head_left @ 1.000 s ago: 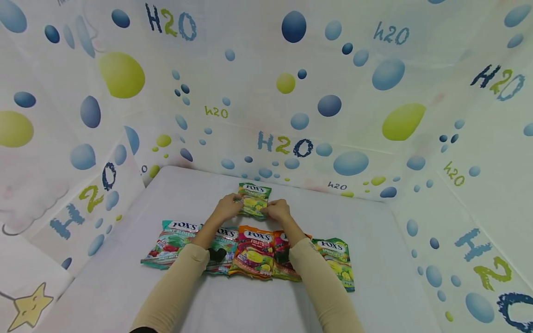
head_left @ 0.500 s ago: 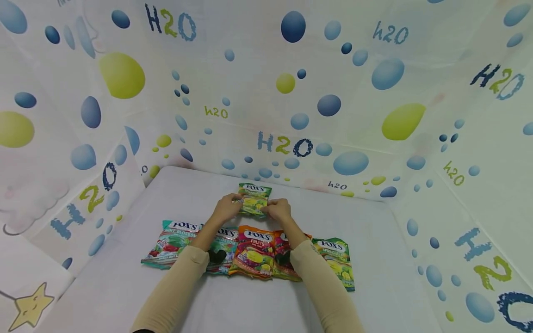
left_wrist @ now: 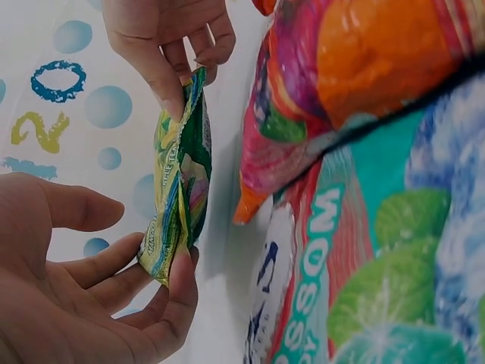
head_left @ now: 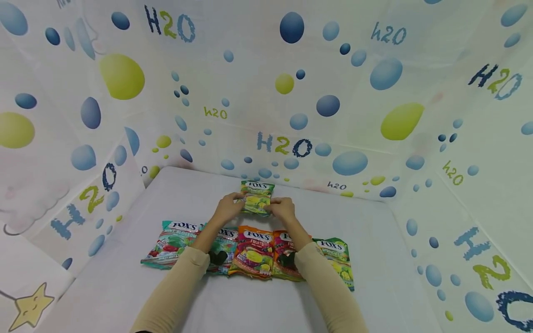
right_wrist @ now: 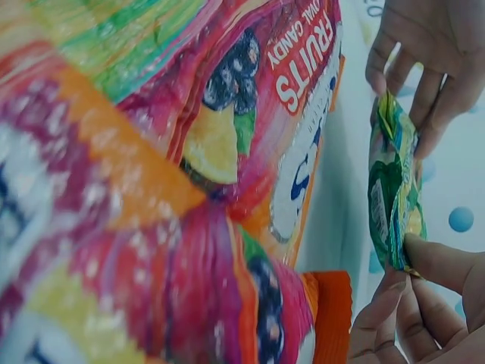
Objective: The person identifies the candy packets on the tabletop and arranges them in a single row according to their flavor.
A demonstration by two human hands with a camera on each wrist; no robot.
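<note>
A green and yellow FOX'S candy bag (head_left: pixel 257 198) is held upright near the back of the table, its printed front facing me. My left hand (head_left: pixel 228 208) grips its left edge; in the left wrist view the fingers (left_wrist: pixel 182 296) curl at the bag's end while the thumb lies apart from it. On the opposite edge, my right hand (head_left: pixel 283 209) pinches the bag between thumb and fingers, seen close in the right wrist view. That view shows the bag (right_wrist: pixel 394 186) edge-on.
A row of candy bags lies nearer to me: a mint blossom bag (head_left: pixel 172 243), a second teal one (head_left: pixel 226 236) partly under my left wrist, two orange-red fruits bags (head_left: pixel 253 252), and another green bag (head_left: pixel 335 259). A printed sheet (head_left: pixel 291 171) walls the white table (head_left: pixel 374 240).
Both hands have moved the green candy bag slightly right and a little farther back. The row of bags stays where it was.
</note>
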